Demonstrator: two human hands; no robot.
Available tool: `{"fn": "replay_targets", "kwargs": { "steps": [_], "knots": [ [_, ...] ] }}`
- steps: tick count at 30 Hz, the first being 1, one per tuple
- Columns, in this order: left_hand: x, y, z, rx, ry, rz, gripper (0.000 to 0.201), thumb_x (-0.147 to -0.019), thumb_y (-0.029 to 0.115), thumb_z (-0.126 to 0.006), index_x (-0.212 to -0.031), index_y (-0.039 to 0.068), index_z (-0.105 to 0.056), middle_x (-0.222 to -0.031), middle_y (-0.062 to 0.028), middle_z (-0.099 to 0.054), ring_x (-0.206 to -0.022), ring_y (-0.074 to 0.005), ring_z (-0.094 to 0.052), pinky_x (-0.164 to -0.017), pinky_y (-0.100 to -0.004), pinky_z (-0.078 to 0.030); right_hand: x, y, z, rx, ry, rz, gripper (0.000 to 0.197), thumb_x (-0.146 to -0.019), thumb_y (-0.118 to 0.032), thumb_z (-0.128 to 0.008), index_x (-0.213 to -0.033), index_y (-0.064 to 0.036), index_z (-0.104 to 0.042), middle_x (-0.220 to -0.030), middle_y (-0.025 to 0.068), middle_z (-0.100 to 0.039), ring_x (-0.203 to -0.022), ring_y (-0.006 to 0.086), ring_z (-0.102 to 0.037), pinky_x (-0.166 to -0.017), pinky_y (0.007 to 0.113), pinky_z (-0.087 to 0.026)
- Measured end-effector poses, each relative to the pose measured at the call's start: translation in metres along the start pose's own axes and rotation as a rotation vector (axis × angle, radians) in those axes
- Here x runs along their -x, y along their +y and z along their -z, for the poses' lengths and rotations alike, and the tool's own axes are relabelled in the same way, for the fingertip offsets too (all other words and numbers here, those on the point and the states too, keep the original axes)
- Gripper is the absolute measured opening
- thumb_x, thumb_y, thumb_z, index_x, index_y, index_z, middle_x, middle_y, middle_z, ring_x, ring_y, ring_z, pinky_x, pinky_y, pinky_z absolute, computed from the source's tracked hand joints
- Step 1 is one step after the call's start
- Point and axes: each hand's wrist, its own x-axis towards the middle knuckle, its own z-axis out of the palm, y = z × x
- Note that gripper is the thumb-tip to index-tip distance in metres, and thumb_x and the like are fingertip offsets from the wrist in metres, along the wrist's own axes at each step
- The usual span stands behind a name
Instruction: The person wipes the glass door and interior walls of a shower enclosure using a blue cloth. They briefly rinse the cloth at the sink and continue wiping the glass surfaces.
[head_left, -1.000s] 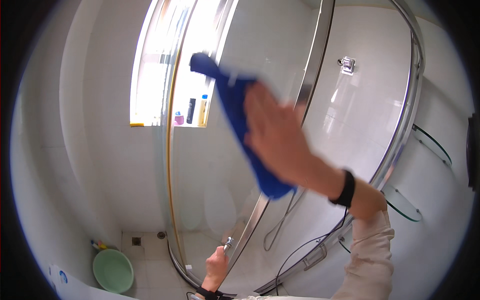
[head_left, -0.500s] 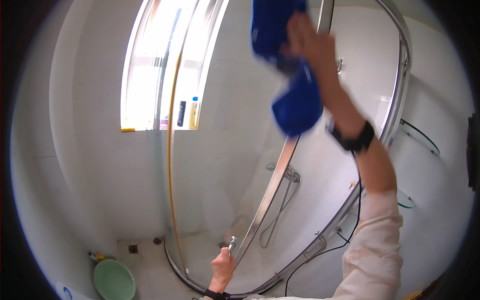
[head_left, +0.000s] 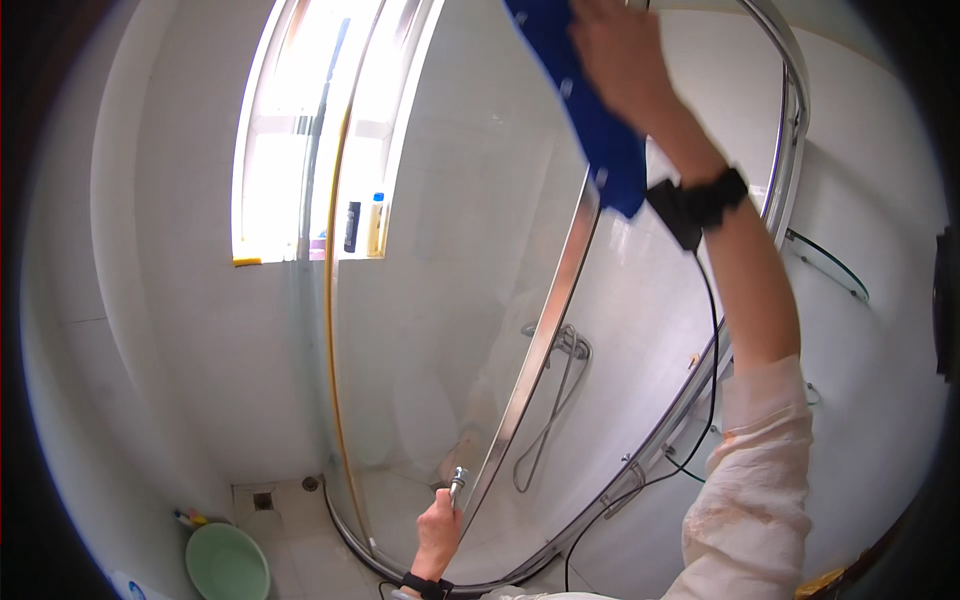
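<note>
in the head view, your left hand [head_left: 437,530] is low and near the middle, its fingers curled closed around the metal door handle [head_left: 458,480], whose shiny end sticks out above your grip. a black band sits around that wrist.

your right hand [head_left: 625,70] is raised at the upper edge, laid against the blue cloth [head_left: 612,160]. its fingers look fairly straight, but the edge of the view cuts in there, so you cannot tell how far it is open or whether it grips the cloth or only presses on it. the cloth runs from the upper edge down over the upper part of the door's metal frame [head_left: 550,330], its lower corner hanging just left of your wrist. a black strap [head_left: 718,197] wraps that wrist, with a black cable [head_left: 714,360] running down from it, and your pale sleeve [head_left: 750,490] is pushed toward the elbow.

the clear glass panel [head_left: 450,280] stands left of the frame. through the gap on the right you see a shower mixer [head_left: 570,342] with a looping hose [head_left: 548,445]. farther left, a dark bottle [head_left: 352,228] and a yellow bottle [head_left: 375,228] stand on the bright window's sill; a green basin [head_left: 228,563] sits at lower left, near a floor drain [head_left: 263,501].
</note>
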Motion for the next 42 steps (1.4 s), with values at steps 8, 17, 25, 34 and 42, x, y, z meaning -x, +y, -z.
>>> {"fn": "replay_targets", "kwargs": {
  "steps": [8,17,25,34,42],
  "knots": [
    [0.001,-0.01,-0.004,-0.004,0.0,0.006,0.02,-0.079,0.002,-0.057,-0.092,0.006,-0.044,-0.063,-0.0164,-0.056,-0.059,-0.0387,-0.058,-0.049,-0.0482,-0.046,0.109,-0.145,0.114,-0.841,-0.493,0.383,0.018,-0.081,-0.005,-0.055,-0.096,0.0044,-0.058,-0.107,0.0178,-0.06,-0.103,0.0272,-0.058,-0.082,0.037,-0.045],
    [0.01,-0.047,-0.038,0.284,0.034,-0.006,0.016,-0.086,0.011,-0.058,-0.096,0.006,-0.046,-0.066,-0.0208,-0.059,-0.061,-0.0433,-0.059,-0.051,-0.0492,-0.046,0.09,-0.128,0.143,-1.8,-1.403,0.006,0.018,-0.09,-0.016,-0.051,-0.096,-0.0001,-0.055,-0.087,0.0146,-0.062,-0.085,0.0255,-0.06,-0.072,0.036,-0.048],
    [0.001,-0.019,-0.004,0.058,-0.068,0.031,0.022,-0.081,0.005,-0.057,-0.099,0.006,-0.044,-0.067,-0.021,-0.057,-0.062,-0.0432,-0.057,-0.053,-0.0499,-0.044,0.072,-0.09,0.139,-1.462,-1.02,-0.076,0.016,-0.078,-0.003,-0.053,-0.094,-0.0006,-0.053,-0.086,0.0143,-0.06,-0.081,0.0268,-0.061,-0.074,0.039,-0.05],
    [0.001,-0.019,-0.01,0.06,-0.068,0.028,0.023,-0.081,0.004,-0.057,-0.1,0.006,-0.045,-0.065,-0.0195,-0.056,-0.06,-0.0417,-0.058,-0.051,-0.0479,-0.044,0.004,-0.018,0.029,-0.173,0.243,-0.114,0.017,-0.078,-0.002,-0.061,-0.095,-0.0028,-0.059,-0.092,0.013,-0.062,-0.091,0.026,-0.062,-0.074,0.038,-0.05],
    [0.005,-0.024,-0.001,0.037,-0.015,0.037,0.024,-0.08,0.003,-0.057,-0.101,0.006,-0.046,-0.064,-0.0189,-0.056,-0.059,-0.0413,-0.058,-0.05,-0.0485,-0.045,0.039,-0.098,0.046,-0.278,-0.215,0.017,0.029,-0.084,-0.023,-0.066,-0.101,-0.0015,-0.059,-0.108,0.0121,-0.06,-0.109,0.0309,-0.056,-0.083,0.042,-0.047]
  ]
}}
